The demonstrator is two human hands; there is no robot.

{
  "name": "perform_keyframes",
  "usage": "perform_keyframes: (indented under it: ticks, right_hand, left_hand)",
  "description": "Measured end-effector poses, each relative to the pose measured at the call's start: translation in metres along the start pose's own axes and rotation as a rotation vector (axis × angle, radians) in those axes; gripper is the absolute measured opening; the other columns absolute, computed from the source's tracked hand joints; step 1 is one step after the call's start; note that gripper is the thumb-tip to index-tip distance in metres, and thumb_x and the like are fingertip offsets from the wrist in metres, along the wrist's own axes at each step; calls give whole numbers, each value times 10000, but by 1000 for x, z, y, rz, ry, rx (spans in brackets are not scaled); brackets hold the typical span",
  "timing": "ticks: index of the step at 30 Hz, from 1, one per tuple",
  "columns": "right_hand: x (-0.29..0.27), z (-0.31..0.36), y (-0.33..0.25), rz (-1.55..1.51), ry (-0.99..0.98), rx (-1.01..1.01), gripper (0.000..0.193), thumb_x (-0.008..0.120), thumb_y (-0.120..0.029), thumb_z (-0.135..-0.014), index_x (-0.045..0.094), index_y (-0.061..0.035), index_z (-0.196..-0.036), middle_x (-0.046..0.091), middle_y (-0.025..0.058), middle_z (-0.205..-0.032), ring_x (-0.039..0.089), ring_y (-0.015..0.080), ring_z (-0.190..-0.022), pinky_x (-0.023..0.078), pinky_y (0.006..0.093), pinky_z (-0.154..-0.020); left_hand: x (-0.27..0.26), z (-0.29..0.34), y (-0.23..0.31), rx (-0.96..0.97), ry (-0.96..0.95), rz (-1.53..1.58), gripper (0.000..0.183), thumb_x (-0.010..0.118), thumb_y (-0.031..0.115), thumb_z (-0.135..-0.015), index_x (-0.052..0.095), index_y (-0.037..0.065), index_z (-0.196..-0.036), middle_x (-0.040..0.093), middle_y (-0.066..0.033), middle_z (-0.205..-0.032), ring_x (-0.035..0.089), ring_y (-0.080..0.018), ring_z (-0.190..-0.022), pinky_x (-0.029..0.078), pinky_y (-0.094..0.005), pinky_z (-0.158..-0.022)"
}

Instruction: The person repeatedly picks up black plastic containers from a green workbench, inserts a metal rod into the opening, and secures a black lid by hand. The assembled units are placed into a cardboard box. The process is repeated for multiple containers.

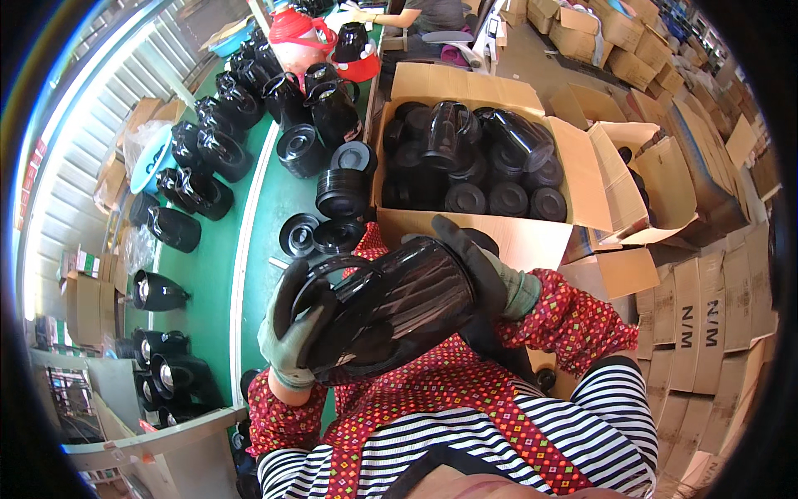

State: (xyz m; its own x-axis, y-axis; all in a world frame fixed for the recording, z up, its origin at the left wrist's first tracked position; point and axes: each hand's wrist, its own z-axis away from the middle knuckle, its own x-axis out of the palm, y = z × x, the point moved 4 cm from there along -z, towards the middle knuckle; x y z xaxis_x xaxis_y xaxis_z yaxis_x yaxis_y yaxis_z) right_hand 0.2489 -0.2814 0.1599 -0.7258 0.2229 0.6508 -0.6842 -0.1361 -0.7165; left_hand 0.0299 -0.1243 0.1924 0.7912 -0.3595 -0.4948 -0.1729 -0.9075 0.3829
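Note:
In front of my chest a glossy black jug (pixel 399 303) lies tilted on its side between my hands. My left hand (pixel 291 333), in a grey-green glove with dark fingers, is closed round its left end. At the other end my right hand (pixel 490 279), gloved alike, grips the jug's side. Part of a curved handle shows along the jug's upper left. Just beyond it, black round rings (pixel 299 235) lie on the green bench (pixel 212 287), beside a stack of black round parts (pixel 342 193). The fingers under the jug are hidden.
An open cardboard box (pixel 474 224) with black jugs and round parts stands ahead on the right. Several black jugs (pixel 220 154) line the bench at left, near a red and white jug (pixel 299 41). Flattened cartons (pixel 698 324) are stacked at right. Another person's arm (pixel 386 17) shows at the far end.

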Motion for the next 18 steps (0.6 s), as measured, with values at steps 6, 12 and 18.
perform_keyframes:
  ticks: [6,12,18]
  right_hand:
    - [-21,2,6,697,-88,-646,802,502,-524,-1096,247,-29,-1673,271,174,-1723,289,286,-1586,309,400,-1248]
    - [6,5,14,739,-10,-844,820,613,-476,-1059,275,-28,-1657,308,199,-1695,377,325,-1529,343,433,-1234]
    - [-23,6,36,100,-33,-66,698,363,-501,-1148,268,-48,-1670,371,138,-1675,425,223,-1497,308,369,-1264]
  left_hand:
    - [-2,39,-31,-424,-93,273,594,917,134,-786,647,-63,-1278,717,-206,-1245,735,-263,-1087,601,-381,-964]
    - [10,28,-11,-507,6,496,554,891,80,-804,644,-56,-1281,716,-232,-1229,738,-297,-1089,614,-402,-947]
    - [-13,-7,9,-108,-193,4,483,924,83,-732,693,-62,-1131,681,-297,-1283,751,-358,-1078,626,-407,-908]
